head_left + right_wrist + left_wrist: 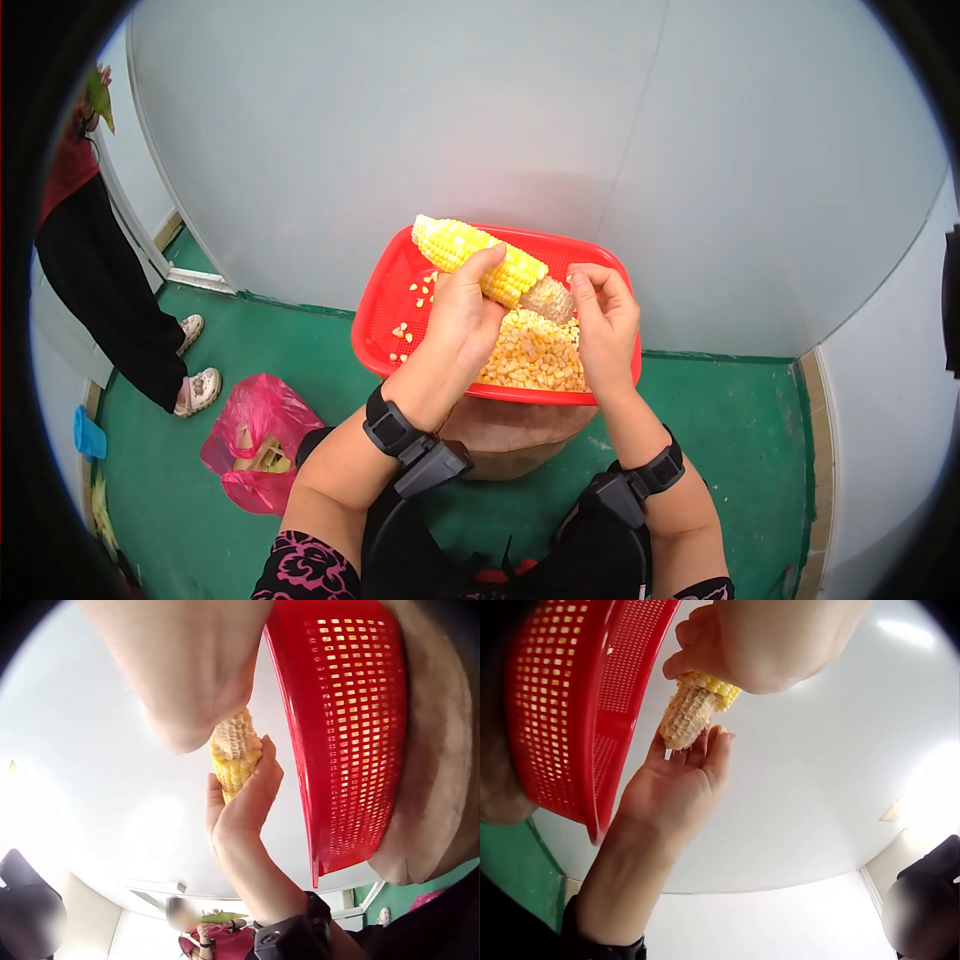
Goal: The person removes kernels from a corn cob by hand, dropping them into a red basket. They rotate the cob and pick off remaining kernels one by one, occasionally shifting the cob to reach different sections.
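A partly stripped corn cob (450, 243) slants over the basket, yellow kernels along most of it and a bare end to the right. My left hand (462, 318) grips its kernel-covered part, thumb on top. At the bare end is my right hand (610, 325), thumb and bent index finger together. In the left wrist view, a pale corn kernel (719, 730) shows between that thumb and finger, beside the stripped cob end. Below both hands, loose corn kernels (530, 355) are heaped in the red plastic basket (375, 310).
The basket sits on a brownish round support (515, 440) between my knees. A pink plastic bag (245, 410) with husks stands on the green floor at left. Another person (100, 270) stands at far left, holding a green-husked ear (221, 917). A grey wall rises behind the basket.
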